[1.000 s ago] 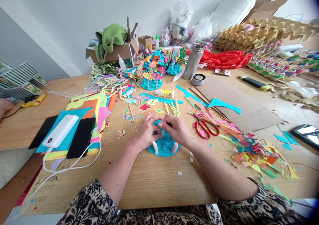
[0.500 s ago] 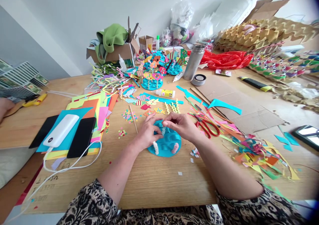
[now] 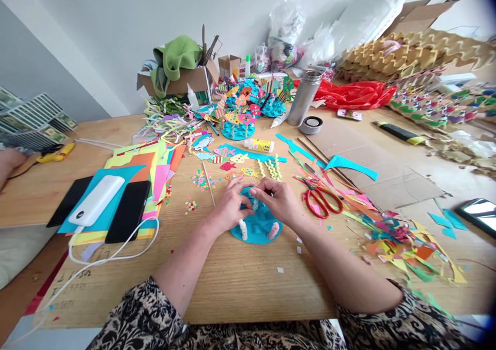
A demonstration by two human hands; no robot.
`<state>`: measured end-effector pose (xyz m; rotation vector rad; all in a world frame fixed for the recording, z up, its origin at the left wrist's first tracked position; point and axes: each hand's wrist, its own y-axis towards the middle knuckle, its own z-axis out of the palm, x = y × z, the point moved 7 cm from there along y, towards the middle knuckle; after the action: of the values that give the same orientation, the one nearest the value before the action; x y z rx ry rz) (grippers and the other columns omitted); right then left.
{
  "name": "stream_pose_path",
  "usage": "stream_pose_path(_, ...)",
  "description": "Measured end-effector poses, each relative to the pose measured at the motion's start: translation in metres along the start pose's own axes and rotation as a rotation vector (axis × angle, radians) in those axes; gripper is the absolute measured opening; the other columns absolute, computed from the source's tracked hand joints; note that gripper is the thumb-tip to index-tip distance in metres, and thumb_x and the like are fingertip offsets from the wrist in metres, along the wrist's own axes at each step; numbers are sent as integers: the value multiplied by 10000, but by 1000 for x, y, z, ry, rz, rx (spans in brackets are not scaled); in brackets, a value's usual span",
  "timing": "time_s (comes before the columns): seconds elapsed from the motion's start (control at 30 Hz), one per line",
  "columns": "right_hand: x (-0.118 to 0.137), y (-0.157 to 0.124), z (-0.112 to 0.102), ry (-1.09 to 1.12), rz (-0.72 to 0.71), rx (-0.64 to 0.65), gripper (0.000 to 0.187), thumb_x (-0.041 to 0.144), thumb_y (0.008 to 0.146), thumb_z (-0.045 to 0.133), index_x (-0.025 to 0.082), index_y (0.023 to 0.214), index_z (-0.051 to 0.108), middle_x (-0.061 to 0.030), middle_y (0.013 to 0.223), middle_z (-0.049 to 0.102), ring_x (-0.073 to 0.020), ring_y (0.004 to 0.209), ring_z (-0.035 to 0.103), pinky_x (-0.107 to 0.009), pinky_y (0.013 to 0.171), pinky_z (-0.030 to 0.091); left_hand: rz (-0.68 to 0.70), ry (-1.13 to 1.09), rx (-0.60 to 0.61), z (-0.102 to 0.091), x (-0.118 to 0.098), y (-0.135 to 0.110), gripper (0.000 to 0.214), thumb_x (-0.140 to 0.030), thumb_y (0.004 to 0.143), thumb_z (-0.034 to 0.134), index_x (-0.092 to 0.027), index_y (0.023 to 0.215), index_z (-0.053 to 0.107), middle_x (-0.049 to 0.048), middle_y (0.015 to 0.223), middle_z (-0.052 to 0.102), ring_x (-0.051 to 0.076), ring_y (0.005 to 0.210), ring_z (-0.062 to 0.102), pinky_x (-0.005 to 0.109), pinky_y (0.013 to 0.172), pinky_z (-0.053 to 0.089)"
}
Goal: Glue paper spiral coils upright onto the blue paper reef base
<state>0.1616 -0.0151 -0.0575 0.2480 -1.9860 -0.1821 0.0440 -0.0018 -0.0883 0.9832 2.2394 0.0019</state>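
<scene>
A round blue craft base (image 3: 258, 232) with a crumpled, raised surface lies on the table before me. A white twisted stem (image 3: 243, 229) stands on its front left and a pink twisted stem (image 3: 273, 230) on its front right. Near the middle, between my hands, shows a small pale blue twisted stem (image 3: 255, 204), mostly covered by fingers. My left hand (image 3: 232, 204) is curled over the base's left side, thumb and forefinger closed at the stem's lower part. From the right, my right hand (image 3: 277, 199) pinches at its top. The base's far side is hidden.
Paper fish (image 3: 228, 167), yellow twisted stems (image 3: 274, 170) and a glue bottle (image 3: 259, 145) lie beyond the base. Red-handled scissors (image 3: 324, 202) and paper scraps are at right. A power bank (image 3: 96, 201) and phone (image 3: 128, 213) rest on coloured paper at left. A steel flask (image 3: 305, 99) stands behind.
My right hand has shifted slightly down and towards the left hand, covering more of the pale blue stem. The whole view has moved a little; the base stays in place.
</scene>
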Motion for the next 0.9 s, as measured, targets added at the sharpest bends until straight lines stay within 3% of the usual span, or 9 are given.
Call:
stream_pose_path(0.13, -1, 0, -9, 45, 18, -43, 443, 538, 867, 482, 155, 705, 634, -32, 653, 575, -139, 617, 520, -260, 562, 398, -19, -21, -5, -1, 0, 0, 47, -223, 643, 765, -220, 636, 718, 45, 1289, 545, 327, 1338, 304, 520, 1109, 269)
stream_pose_path(0.37, -9, -1, -37, 143, 111, -312, 464, 562, 845, 506, 156, 705, 684, -53, 664, 644, -171, 666, 587, -278, 620, 457, -53, -9, 7, -3, -1, 1, 93, -238, 627, 791, -208, 694, 734, 73, 1295, 551, 329, 1331, 308, 543, 1098, 265)
stream_pose_path(0.67, -12, -1, -41, 173, 141, -372, 456, 575, 816, 540, 168, 669, 683, -58, 676, 681, -176, 660, 607, -288, 626, 478, -74, -48, 12, -10, -1, 2, 205, -267, 581, 827, -217, 759, 740, 77, 1309, 540, 320, 1321, 329, 544, 1104, 249)
stream_pose_path(0.8, -13, 4, -42, 140, 145, -246, 520, 617, 820, 499, 155, 679, 691, -66, 666, 673, -171, 653, 599, -276, 600, 460, -75, -78, 27, -13, -2, 3, 208, -259, 592, 821, -221, 775, 730, 66, 1345, 515, 306, 1317, 338, 547, 1112, 231)
stream_pose_path(0.9, -15, 8, -35, 105, 117, 36, 563, 650, 810, 482, 141, 720, 703, -60, 672, 667, -155, 640, 579, -265, 582, 439, -78, -92, 31, -14, -3, 3, 155, -203, 625, 792, -219, 763, 723, 61, 1340, 518, 292, 1302, 368, 541, 1104, 250)
